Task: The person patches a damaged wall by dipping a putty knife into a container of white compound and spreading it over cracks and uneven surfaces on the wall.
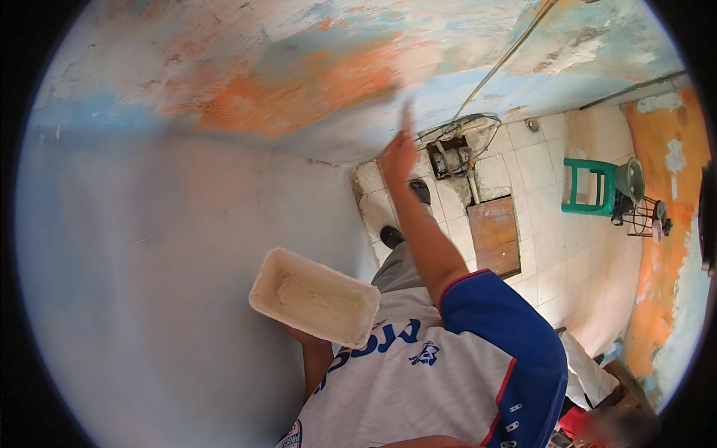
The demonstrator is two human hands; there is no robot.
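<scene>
My left hand (306, 336) supports a cream rectangular tub (321, 299) from below; most of its fingers are hidden under it. Pale residue coats the inside of the tub, which is held tilted in front of my chest. Stretched out ahead, my right hand (399, 158) is closed around the handle of what looks like a putty knife (408, 113). Motion blurs the tool's far end, so I cannot tell whether it touches the wall (299, 89). Orange, light blue and whitish patches cover this wall near the tool.
A smooth bluish-grey wall (149, 239) stands close on my left. By my feet, a floor pit holds a pump (452, 158) with pipes and a black hose, beside a wooden cover (495, 235). Farther right are a green plastic stool (579, 187) and a bucket (629, 181). A person (620, 427) is low at right.
</scene>
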